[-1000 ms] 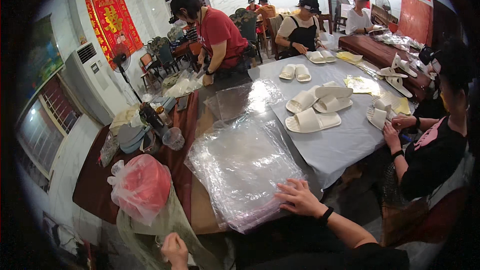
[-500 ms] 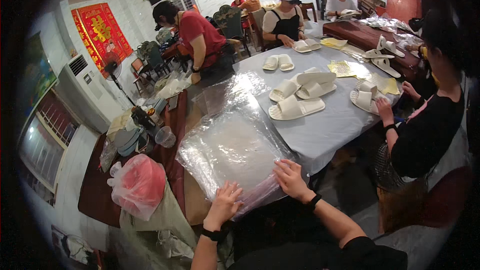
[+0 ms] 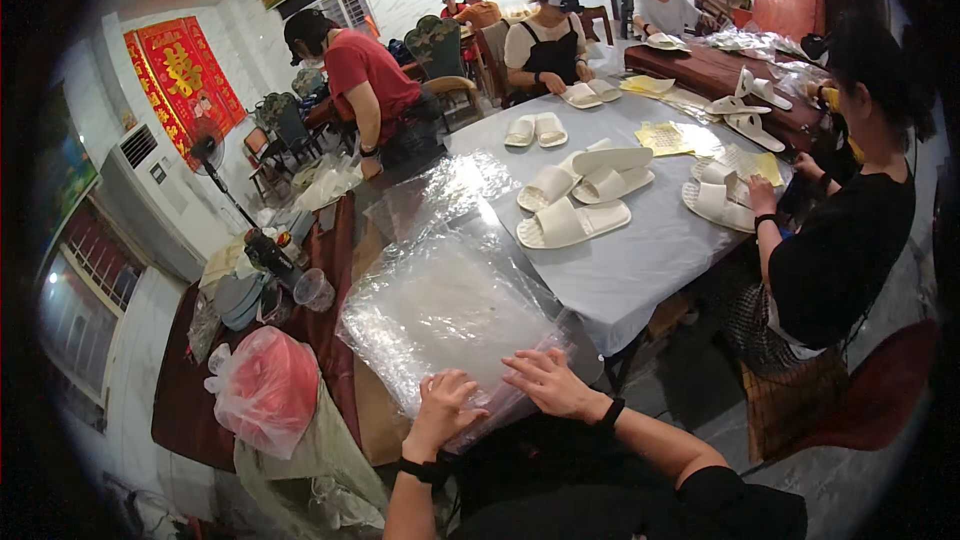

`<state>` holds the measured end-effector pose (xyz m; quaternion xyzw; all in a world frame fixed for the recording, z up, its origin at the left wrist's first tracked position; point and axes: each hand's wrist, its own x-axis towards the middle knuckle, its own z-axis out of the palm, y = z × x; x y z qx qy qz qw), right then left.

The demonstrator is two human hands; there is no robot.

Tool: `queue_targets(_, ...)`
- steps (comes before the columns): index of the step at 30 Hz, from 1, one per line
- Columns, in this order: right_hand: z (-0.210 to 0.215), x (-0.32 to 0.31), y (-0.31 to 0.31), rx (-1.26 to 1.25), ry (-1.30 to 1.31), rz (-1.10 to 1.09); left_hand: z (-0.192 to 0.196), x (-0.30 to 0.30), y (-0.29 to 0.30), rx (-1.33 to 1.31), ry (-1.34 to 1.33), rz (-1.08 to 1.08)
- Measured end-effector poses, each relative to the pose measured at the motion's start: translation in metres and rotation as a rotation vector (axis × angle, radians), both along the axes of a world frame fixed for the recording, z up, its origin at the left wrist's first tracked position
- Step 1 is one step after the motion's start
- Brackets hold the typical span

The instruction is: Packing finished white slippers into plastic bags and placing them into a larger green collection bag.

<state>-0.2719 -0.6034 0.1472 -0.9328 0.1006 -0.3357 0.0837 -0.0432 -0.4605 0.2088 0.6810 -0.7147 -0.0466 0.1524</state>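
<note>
A stack of clear plastic bags [image 3: 455, 305] lies flat in front of me, shiny and creased along its edges. My left hand [image 3: 446, 408] rests on its near left part with the fingers spread. On the near right part lies my right hand [image 3: 545, 380], fingers apart and angled inward. Neither hand grips anything. Beyond the bags, several cream slippers [image 3: 575, 223] sit in a loose group on the grey-covered table [image 3: 600, 290], and another slipper pair [image 3: 536, 129] stands farther back.
At left, a pink-filled plastic bag [image 3: 265, 385] and a clear cup [image 3: 314, 290] stand on a dark red surface. A person in black [image 3: 835, 250] handles slippers at right; a person in red [image 3: 375, 90] bends at far left. Yellow sheets [image 3: 665, 139] lie on the table.
My right hand has moved inward across the bags, closer to my left hand. The whole view has shifted slightly. The person in red has bent a little further.
</note>
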Motion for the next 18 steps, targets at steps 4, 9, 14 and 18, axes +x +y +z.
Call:
queue_targets(4, 0.004, 0.002, -0.006, 0.041, -0.144, -0.022, -0.015, 0.010, -0.002, -0.033, -0.001, -0.032)
queue_targets(9, 0.004, 0.002, -0.013, 0.053, -0.127, -0.072, -0.023, 0.007, -0.008, -0.058, 0.054, 0.024)
queue_targets(14, 0.004, 0.002, -0.009, 0.117, -0.092, -0.090, -0.027, 0.005, -0.002, -0.084, 0.032, 0.047)
queue_targets(18, 0.001, -0.008, -0.013, 0.065, -0.177, 0.040, -0.023, 0.005, 0.000, -0.114, 0.076, 0.071)
